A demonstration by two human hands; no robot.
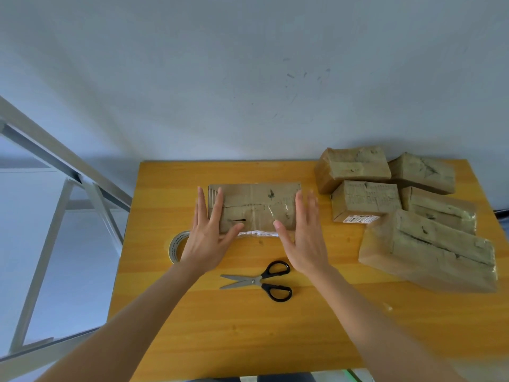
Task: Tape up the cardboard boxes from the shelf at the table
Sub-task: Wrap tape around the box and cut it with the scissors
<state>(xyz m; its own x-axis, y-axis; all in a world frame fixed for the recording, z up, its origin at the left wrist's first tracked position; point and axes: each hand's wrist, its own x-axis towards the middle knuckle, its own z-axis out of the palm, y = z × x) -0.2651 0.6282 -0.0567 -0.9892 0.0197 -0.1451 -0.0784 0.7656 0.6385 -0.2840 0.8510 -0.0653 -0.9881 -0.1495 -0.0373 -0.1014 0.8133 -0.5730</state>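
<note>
A flat cardboard box (254, 206) lies in the middle of the orange wooden table (248, 326), with clear tape across its top. My left hand (209, 235) has straight fingers lying over the box's left end. My right hand (303, 235) has straight fingers at the box's right end, thumb by its front edge. A roll of tape (176, 246) lies on the table just left of my left hand, partly hidden by it. Black-handled scissors (261, 281) lie open in front of the box, between my forearms.
Several taped cardboard boxes (366, 202) are stacked close together on the table's right side, the nearest one (432, 252) reaching the right edge. A metal shelf frame (68, 172) stands to the left of the table. A pale wall rises behind.
</note>
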